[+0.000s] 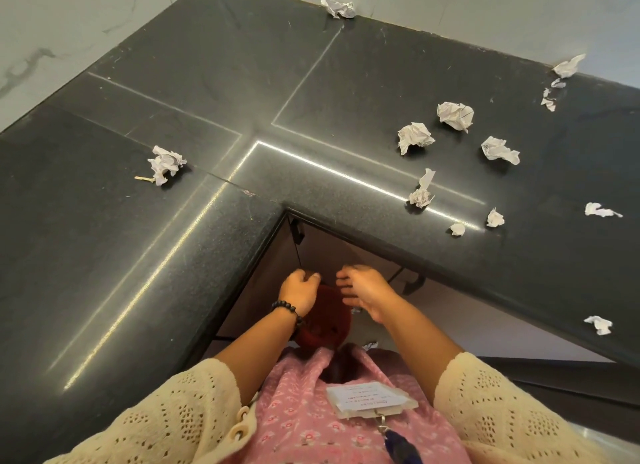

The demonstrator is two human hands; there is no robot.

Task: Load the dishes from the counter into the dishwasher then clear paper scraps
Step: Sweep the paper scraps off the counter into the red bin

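- Left grip point(300, 289), at six o'clock below the bench edge: fingers curled in over the rim of a dark red bin point(323, 321); whether they clasp the rim or a scrap I cannot tell.
- Right grip point(363, 290), just beside it: fingers loosely bent and spread above the bin mouth, apparently released, nothing seen in it.
- Bin sits in the inner corner of the L-shaped bench point(207, 117), below the top and close against the person's front; partly hidden by the left wrist with its bead bracelet point(289, 309).
- No dishes visible on the bench and no dishwasher in view; judgement: the dish step looks finished and scrap clearing is in hand.
- Scraps left on top: one crumpled ball point(165, 163) at nine o'clock, alone; one point(338, 8) at twelve against the wall; a cluster at two o'clock, including two larger balls point(415, 137) point(455, 114) near each other; a twisted piece point(422, 191) and small bits point(495, 218) close to the front edge at three; one point(598, 324) at four, well apart.
- A small white bit point(370, 345) shows just beside the bin, seemingly below bench level.
- Risks, as judgement: light scraps near the front edge could be brushed off by a sleeve point(502, 404) during a reach; a drop from above the bin could miss its narrow mouth; the far twelve o'clock ball and the tiny pieces at one o'clock point(549, 99) are easy to overlook.
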